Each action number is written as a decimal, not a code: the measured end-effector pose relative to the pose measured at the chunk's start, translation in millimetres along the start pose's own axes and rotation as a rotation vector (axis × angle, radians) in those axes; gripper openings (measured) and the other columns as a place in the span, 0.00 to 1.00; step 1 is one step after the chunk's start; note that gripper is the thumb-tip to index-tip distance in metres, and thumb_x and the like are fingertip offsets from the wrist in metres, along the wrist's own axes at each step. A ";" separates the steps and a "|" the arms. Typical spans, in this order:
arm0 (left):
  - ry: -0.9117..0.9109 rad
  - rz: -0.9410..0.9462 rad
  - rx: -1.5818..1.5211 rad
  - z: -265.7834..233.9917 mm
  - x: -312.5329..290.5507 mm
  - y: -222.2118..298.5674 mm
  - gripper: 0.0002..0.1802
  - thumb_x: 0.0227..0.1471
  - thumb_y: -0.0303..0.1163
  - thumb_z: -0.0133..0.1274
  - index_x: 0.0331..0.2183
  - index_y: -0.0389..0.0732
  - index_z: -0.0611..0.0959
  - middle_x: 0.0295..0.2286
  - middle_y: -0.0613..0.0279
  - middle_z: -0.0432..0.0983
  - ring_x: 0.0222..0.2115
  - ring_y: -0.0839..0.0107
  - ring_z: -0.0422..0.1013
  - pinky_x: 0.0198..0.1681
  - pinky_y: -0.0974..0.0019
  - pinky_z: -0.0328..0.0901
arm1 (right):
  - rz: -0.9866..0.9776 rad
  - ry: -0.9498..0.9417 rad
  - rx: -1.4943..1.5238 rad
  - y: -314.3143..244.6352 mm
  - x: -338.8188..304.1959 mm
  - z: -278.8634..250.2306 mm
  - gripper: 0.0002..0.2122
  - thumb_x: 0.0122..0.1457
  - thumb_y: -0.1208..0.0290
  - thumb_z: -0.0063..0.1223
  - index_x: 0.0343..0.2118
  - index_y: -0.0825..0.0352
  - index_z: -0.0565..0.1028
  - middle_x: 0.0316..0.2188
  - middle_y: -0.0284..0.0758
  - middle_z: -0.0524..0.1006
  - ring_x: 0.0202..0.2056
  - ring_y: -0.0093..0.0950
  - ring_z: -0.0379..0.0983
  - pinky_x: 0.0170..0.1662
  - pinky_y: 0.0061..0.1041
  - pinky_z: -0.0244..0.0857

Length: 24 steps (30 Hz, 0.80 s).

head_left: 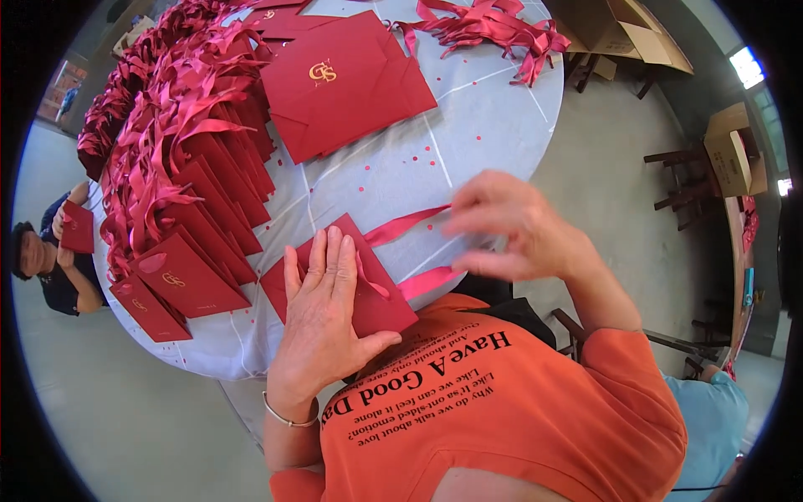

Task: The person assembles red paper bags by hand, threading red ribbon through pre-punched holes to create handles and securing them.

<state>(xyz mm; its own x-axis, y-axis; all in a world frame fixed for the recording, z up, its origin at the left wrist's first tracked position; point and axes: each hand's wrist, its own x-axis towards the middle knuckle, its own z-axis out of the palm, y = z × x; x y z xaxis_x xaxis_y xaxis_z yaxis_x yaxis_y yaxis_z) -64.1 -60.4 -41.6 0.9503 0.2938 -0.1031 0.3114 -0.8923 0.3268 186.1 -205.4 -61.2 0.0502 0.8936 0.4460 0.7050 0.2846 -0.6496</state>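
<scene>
A flat red paper gift bag (pixel 389 311) lies on the table edge in front of me. My left hand (pixel 322 305) rests flat on it, fingers stretched out and thumb to the side. Two pink-red ribbon strips (pixel 406 226) run from the bag toward the right. At their far ends is my right hand (pixel 510 226), blurred by motion, its thumb and fingers apart. Whether the ribbon touches its fingers I cannot tell. To the left stand rows of red bags (pixel 205 272) with ribbon handles.
A stack of flat red bags (pixel 351 92) lies farther back on the white-covered round table (pixel 502 109). Loose ribbons (pixel 493 29) are heaped at the far right, with small red dots scattered about. Another person (pixel 63 259) holds a red bag at left. Cardboard boxes (pixel 732 151) sit on stools at right.
</scene>
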 end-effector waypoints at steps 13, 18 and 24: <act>0.002 -0.002 -0.031 0.5 -0.3 -0.2 0.65 0.31 0.49 0.72 0.62 0.26 0.55 0.61 0.35 0.53 0.66 0.49 0.46 0.68 0.43 0.32 | -0.101 -0.162 -0.118 10.8 6.5 -0.4 0.05 0.47 0.72 0.67 0.26 0.63 0.80 0.24 0.30 0.75 0.28 0.31 0.72 0.33 0.31 0.65; -0.023 -0.022 -0.001 0.5 2.9 3.1 0.67 0.30 0.51 0.72 0.63 0.27 0.54 0.62 0.34 0.51 0.66 0.49 0.45 0.68 0.44 0.32 | -0.001 -0.151 -0.026 21.2 2.3 -5.9 0.04 0.47 0.73 0.65 0.23 0.65 0.79 0.22 0.32 0.76 0.28 0.34 0.72 0.33 0.32 0.65; 0.032 -0.039 -0.003 0.5 -0.6 4.4 0.70 0.28 0.48 0.73 0.62 0.23 0.51 0.60 0.34 0.56 0.65 0.48 0.49 0.68 0.45 0.34 | 0.010 -0.159 -0.029 15.3 6.0 -6.9 0.05 0.48 0.74 0.66 0.23 0.66 0.78 0.21 0.32 0.76 0.27 0.33 0.71 0.34 0.32 0.65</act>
<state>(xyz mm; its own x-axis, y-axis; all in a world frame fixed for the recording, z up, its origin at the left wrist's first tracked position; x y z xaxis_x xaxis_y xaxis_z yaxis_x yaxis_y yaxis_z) -63.3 -64.7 -40.5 0.9369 0.3391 -0.0854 0.3479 -0.8790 0.3260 202.1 -198.2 -64.2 -0.0539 0.9407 0.3350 0.7252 0.2674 -0.6344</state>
